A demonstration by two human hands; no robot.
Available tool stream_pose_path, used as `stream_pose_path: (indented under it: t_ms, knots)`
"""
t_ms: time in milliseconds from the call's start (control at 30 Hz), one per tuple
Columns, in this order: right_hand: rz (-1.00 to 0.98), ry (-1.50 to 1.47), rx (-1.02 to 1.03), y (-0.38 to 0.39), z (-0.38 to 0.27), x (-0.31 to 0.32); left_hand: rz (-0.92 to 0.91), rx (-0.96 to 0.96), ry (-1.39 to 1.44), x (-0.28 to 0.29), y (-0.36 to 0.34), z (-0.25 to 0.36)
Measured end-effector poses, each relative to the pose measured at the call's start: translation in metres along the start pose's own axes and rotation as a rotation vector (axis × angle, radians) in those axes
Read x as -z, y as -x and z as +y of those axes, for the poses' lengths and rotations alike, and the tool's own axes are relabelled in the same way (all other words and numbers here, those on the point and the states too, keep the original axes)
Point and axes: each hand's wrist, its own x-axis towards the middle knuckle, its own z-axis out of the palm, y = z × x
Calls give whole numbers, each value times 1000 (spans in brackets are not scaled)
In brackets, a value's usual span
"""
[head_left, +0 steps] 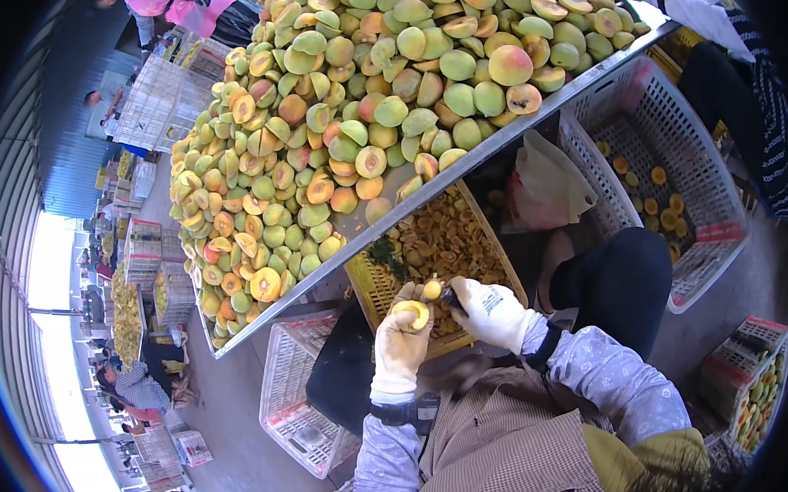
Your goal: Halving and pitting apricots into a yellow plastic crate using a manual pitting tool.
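My left hand's fingers pinch a cut yellow fruit (415, 312) by the near edge of the yellow crate (372, 296). My right hand's fingers squeeze a dark tool (449, 295), just to the right.

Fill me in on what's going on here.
A seated person in gloves is working on fruit. The left hand holds a cut fruit, and the right hand grips what looks like a dark tool beside it. Both are over a yellow crate of scraps. The table ahead is heaped with fruit, much of it cut; a white crate at right holds some pieces.
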Motion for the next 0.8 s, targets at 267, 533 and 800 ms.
stream_pose_path:
  t_ms: [267, 533, 800]
  knots:
    - [-25, 301, 78, 0, -20, -4, 8, -44, -229, 1, 12, -9]
    - [-33, -121, -302, -7, 0, -2, 109, -80, -174, -14, 22, -8]
    - [-85, -509, -48, -4, -33, 1, -38, -634, -1478, -32, 33, -17]
